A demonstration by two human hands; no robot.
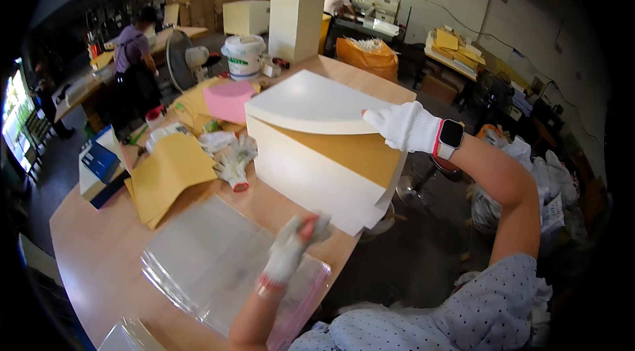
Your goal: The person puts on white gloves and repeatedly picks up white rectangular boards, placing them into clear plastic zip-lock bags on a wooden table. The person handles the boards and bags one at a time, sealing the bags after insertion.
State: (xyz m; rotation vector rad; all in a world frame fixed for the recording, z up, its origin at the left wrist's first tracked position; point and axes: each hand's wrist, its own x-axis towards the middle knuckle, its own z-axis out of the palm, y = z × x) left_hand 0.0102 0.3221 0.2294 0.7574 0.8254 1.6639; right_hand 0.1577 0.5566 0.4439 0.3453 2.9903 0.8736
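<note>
On the table stands a tall stack of white paper (311,182). My right hand (395,125), in a white knit glove, pinches the near right corner of the white top sheet (317,103). That corner is lifted and the sheet bows, baring a yellow-brown sheet (344,156) beneath it. My left hand (291,245), gloved too, hovers over a pile of clear plastic sleeves (205,248) in front of the stack. Motion smears its fingers, so I cannot see whether they hold anything.
Yellow paper sheets (169,175), loose work gloves (235,162), a pink sheet (228,99), a white bucket (243,56) and a fan (180,60) lie or stand beyond. A taller white stack (294,20) is behind. A co-worker (135,53) stands at another table.
</note>
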